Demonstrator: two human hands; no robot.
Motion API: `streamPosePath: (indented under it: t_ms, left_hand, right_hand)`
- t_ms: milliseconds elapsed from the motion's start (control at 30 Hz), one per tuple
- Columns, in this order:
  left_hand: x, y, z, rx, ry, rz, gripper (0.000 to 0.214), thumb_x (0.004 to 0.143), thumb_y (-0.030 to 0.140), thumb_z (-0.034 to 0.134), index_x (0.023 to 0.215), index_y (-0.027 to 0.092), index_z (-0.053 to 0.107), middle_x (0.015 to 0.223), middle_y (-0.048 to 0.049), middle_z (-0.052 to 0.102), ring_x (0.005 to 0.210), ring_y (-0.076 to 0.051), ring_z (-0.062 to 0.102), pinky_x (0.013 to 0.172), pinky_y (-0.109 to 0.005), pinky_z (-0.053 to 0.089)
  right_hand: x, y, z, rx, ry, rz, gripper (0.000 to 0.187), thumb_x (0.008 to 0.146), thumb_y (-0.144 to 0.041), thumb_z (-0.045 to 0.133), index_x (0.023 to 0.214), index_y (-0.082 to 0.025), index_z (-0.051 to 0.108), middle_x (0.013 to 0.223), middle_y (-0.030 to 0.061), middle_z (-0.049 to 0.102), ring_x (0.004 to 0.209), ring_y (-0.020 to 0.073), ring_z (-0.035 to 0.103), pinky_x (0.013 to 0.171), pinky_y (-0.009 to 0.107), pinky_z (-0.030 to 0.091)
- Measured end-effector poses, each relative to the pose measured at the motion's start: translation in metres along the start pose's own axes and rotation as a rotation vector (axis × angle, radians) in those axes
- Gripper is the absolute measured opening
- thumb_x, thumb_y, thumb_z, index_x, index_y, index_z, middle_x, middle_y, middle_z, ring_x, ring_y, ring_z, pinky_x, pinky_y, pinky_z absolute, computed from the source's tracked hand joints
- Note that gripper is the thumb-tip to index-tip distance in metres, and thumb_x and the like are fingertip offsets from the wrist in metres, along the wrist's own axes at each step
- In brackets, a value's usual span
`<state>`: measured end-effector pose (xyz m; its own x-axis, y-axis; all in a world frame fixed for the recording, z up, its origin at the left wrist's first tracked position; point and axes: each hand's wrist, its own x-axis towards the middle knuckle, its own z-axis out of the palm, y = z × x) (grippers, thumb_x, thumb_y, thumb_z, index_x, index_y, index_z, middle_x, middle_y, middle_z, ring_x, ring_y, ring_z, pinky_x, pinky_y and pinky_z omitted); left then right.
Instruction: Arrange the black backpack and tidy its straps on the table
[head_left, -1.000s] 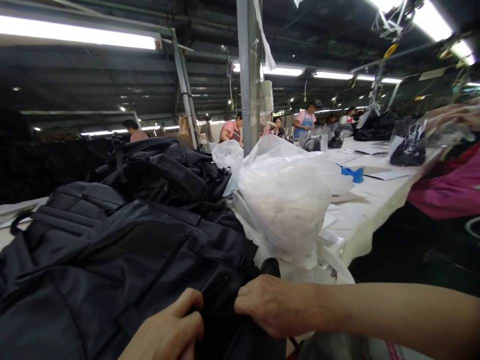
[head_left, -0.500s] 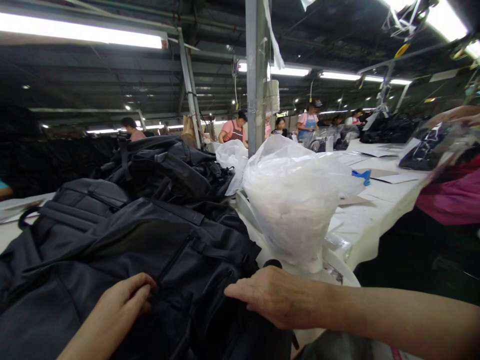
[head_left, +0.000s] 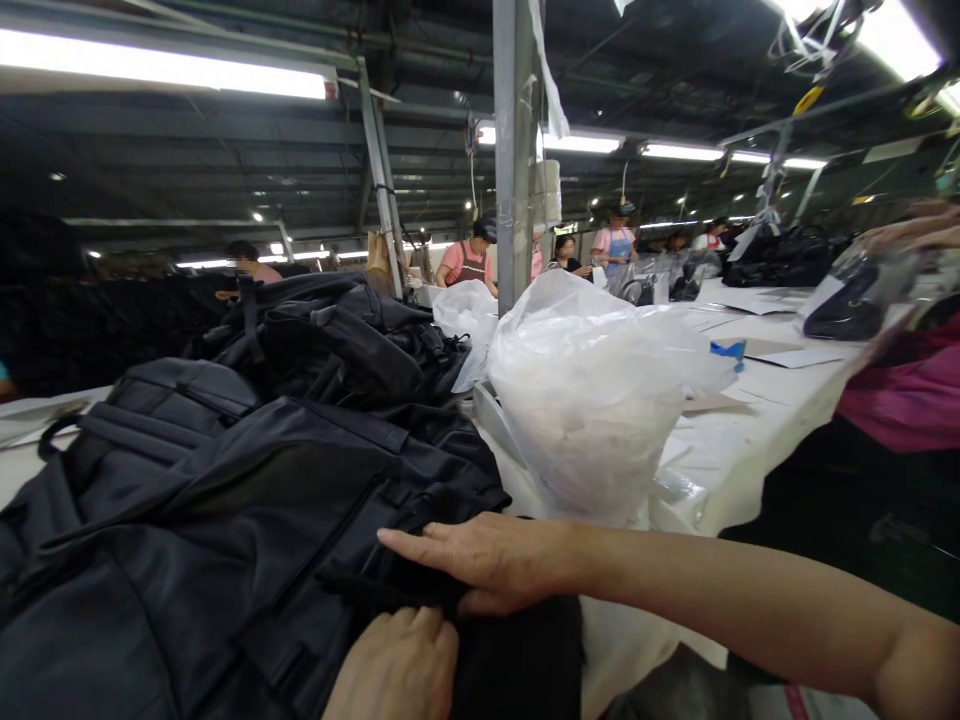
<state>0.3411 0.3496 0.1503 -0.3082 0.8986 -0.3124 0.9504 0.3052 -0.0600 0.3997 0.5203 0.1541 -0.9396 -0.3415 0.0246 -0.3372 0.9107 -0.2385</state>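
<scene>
A black backpack (head_left: 247,560) with zips and straps lies in front of me, spread across the lower left of the view. My left hand (head_left: 397,660) is closed at its near right part, knuckles up, with the fingertips hidden in the dark fabric. Just beyond it, my right hand (head_left: 480,555) reaches in from the right and lies over the bag. Its index finger is stretched out to the left along the cloth, and its thumb is tucked low near the left hand.
More black backpacks (head_left: 330,340) are heaped behind. A big translucent plastic bag (head_left: 592,390) stands to the right, beside a grey post (head_left: 514,150). On a white table (head_left: 750,420) lie papers and a blue scrap (head_left: 727,352). A co-worker's hand (head_left: 915,230) holds a plastic-wrapped black item (head_left: 847,300).
My left hand has moved right, close to the right hand, and closed on the fabric. My right hand has slid left and slightly up over the backpack, its fingers now flatter.
</scene>
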Motion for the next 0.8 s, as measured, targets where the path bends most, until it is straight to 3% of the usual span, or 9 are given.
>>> streamPosePath:
  t_ms: [133, 200, 267, 300, 500, 667, 800]
  left_hand:
    - [-0.007, -0.040, -0.007, -0.052, 0.013, -0.136, 0.053, 0.085, -0.002, 0.025, 0.114, 0.014, 0.066, 0.129, -0.0135, 0.064, 0.124, -0.024, 0.059, 0.110, -0.041, 0.045]
    - [-0.008, -0.052, -0.012, -0.095, -0.004, -0.170, 0.043, 0.090, 0.005, 0.029, 0.104, 0.015, 0.068, 0.122, -0.0114, 0.066, 0.115, -0.023, 0.063, 0.106, -0.040, 0.048]
    - [-0.006, -0.056, -0.014, -0.127, 0.019, -0.190, 0.033, 0.091, 0.010, 0.037, 0.102, 0.017, 0.067, 0.118, -0.0083, 0.066, 0.108, -0.022, 0.065, 0.101, -0.041, 0.050]
    - [-0.005, -0.056, -0.015, -0.133, 0.032, -0.202, 0.031, 0.089, 0.009, 0.040, 0.105, 0.018, 0.066, 0.118, -0.0074, 0.066, 0.109, -0.022, 0.065, 0.101, -0.041, 0.050]
    - [0.002, -0.062, -0.006, -0.177, 0.113, -0.274, 0.045, 0.087, 0.007, 0.044, 0.129, 0.018, 0.055, 0.135, -0.0068, 0.060, 0.125, -0.018, 0.056, 0.111, -0.035, 0.041]
    - [0.003, -0.066, -0.003, -0.167, 0.106, -0.351, 0.054, 0.091, 0.013, 0.044, 0.145, 0.012, 0.039, 0.143, -0.0105, 0.055, 0.132, -0.019, 0.051, 0.114, -0.034, 0.038]
    - [0.006, -0.057, -0.001, -0.018, 0.006, -0.346, 0.073, 0.086, 0.023, 0.055, 0.150, 0.006, 0.024, 0.158, -0.0169, 0.031, 0.143, -0.027, 0.038, 0.117, -0.039, 0.035]
  right_hand:
    - [-0.015, 0.006, 0.014, 0.000, 0.096, -0.008, 0.091, 0.085, -0.004, 0.055, 0.156, -0.022, 0.002, 0.145, 0.0131, 0.049, 0.120, 0.0238, 0.058, 0.083, 0.030, 0.049]
    - [-0.022, 0.010, 0.024, -0.044, 0.101, -0.046, 0.071, 0.086, -0.002, 0.049, 0.152, -0.018, 0.027, 0.140, 0.0104, 0.054, 0.115, 0.0207, 0.059, 0.079, 0.027, 0.048]
    - [-0.026, 0.013, 0.032, -0.110, 0.068, -0.092, 0.042, 0.087, -0.005, 0.051, 0.128, -0.014, 0.055, 0.121, 0.0078, 0.064, 0.103, 0.0186, 0.062, 0.074, 0.026, 0.046]
    - [-0.028, 0.014, 0.036, -0.146, 0.057, -0.110, 0.030, 0.087, -0.007, 0.053, 0.115, -0.013, 0.062, 0.111, 0.0061, 0.067, 0.097, 0.0178, 0.062, 0.072, 0.026, 0.045]
    - [-0.037, 0.011, 0.043, -0.323, 0.104, -0.172, 0.003, 0.088, -0.015, 0.059, 0.088, -0.017, 0.060, 0.088, 0.0006, 0.061, 0.076, 0.0158, 0.054, 0.061, 0.029, 0.039]
    - [-0.051, 0.003, 0.039, -0.269, 0.034, -0.242, 0.018, 0.081, -0.019, 0.069, 0.074, -0.020, 0.053, 0.078, -0.0035, 0.057, 0.069, 0.0138, 0.050, 0.060, 0.030, 0.038]
    - [-0.047, 0.001, 0.034, -0.275, 0.038, -0.181, 0.010, 0.082, -0.015, 0.065, 0.081, -0.020, 0.057, 0.085, -0.0020, 0.060, 0.072, 0.0138, 0.053, 0.057, 0.029, 0.037]
